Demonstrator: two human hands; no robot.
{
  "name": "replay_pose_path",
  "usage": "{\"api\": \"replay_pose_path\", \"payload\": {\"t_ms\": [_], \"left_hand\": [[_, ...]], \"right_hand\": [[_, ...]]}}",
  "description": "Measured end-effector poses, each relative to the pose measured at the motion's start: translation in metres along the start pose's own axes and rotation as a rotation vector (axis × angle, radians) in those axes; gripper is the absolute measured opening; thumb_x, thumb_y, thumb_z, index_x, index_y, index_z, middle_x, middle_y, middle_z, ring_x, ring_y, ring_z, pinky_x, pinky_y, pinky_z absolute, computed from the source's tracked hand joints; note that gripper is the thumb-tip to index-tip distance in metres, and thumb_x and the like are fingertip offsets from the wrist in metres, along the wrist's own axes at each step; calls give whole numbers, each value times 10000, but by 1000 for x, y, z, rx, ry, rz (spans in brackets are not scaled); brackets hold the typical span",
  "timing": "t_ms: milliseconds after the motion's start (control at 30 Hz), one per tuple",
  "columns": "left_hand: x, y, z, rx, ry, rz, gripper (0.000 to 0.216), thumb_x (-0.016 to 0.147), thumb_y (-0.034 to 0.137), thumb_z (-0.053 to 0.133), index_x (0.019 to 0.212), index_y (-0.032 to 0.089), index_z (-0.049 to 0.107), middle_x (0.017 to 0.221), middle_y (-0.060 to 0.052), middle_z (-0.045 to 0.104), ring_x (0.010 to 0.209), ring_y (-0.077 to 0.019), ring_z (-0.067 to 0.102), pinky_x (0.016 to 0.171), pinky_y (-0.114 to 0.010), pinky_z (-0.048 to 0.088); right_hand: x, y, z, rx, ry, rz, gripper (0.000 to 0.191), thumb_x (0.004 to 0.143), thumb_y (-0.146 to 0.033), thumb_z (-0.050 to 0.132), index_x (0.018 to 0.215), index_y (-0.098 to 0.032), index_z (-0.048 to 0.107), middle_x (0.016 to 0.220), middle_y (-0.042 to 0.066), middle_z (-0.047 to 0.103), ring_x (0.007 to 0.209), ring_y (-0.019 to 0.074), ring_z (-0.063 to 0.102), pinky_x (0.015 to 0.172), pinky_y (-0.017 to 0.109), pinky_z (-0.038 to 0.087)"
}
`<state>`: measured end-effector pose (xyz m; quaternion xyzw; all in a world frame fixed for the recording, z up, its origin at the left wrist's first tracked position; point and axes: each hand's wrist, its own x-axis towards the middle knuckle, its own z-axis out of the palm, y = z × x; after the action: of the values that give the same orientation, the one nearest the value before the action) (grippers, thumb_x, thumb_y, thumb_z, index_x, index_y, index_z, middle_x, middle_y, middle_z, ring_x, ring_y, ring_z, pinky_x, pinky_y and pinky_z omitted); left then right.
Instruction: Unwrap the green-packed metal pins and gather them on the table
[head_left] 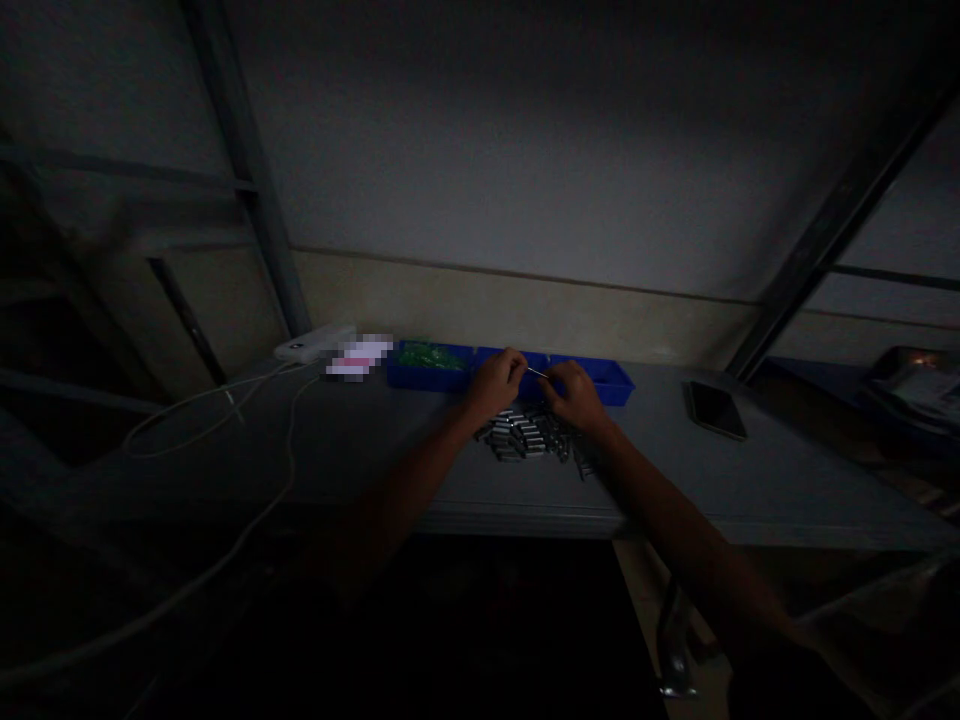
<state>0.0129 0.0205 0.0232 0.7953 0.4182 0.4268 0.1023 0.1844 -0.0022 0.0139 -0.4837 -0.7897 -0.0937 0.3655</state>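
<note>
Metal pin (537, 372) level, left-right, between left hand (495, 385), right hand (576, 395)

Both hands meet over a heap of small metal cylinders (525, 436) on the grey table (787, 480). The left hand (495, 383) and the right hand (576, 394) pinch the two ends of a thin metal pin (537, 372). Just behind them sits a blue tray (616, 384), its left compartment holding green parts (430, 355). A dark phone (716, 410) lies to the right, and a white cable (247, 400) trails to the left.
</note>
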Motion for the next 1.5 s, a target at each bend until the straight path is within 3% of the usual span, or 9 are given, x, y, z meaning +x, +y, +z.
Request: {"api": "replay_pose_path", "payload": {"t_ms": [400,600,867,1067,1167,1300,1500], "left_hand": [[-2,6,-2,83,-5,-103,239,911,321,383,873,186,576,742,-26,665,715,-146,612,691,-249,433],[-2,7,-3,61,-3,-83,315,927,348,319,799,193,562,661,-15,628,658,-147,596,650,-247,413],[-5,3,-1,-58,27,11,206,898,323,400,1017,210,524,678,16,611,643,-128,581,641,-226,413],[-5,6,-3,-119,-27,37,214,883,349,425,874,188,565,678,11,602,643,-126,564,634,-226,402],[-6,10,-4,-159,-25,60,231,875,339,429,787,170,561,675,9,589,625,-117,539,626,-225,390],[-21,18,-11,-191,-72,53,273,875,329,414,707,160,547,656,16,569,617,-107,511,600,-216,372],[-75,22,-31,-26,-296,132,268,854,285,462,628,159,535,590,25,527,599,-103,480,580,-217,335]], "right_hand": [[0,-9,3,43,39,-1,320,920,-364,338,776,-209,578,799,72,630,808,212,537,770,327,415],[1,-8,0,36,72,42,336,924,-371,298,753,-213,540,750,64,590,760,206,520,727,317,402],[1,-10,2,43,73,38,339,934,-359,283,702,-220,488,694,49,549,727,194,507,696,299,381],[-8,-13,4,50,-19,-35,315,933,-327,325,713,-202,513,698,51,561,710,186,496,684,295,383],[-14,-17,1,50,22,-48,282,926,-303,342,777,-190,552,749,68,595,744,196,514,698,307,395],[-32,-26,-7,40,25,-64,264,919,-282,355,787,-191,565,746,66,606,733,195,526,692,309,401],[-65,-42,-18,43,-22,-167,246,917,-275,384,795,-177,574,747,71,606,710,184,533,674,302,405]]}}
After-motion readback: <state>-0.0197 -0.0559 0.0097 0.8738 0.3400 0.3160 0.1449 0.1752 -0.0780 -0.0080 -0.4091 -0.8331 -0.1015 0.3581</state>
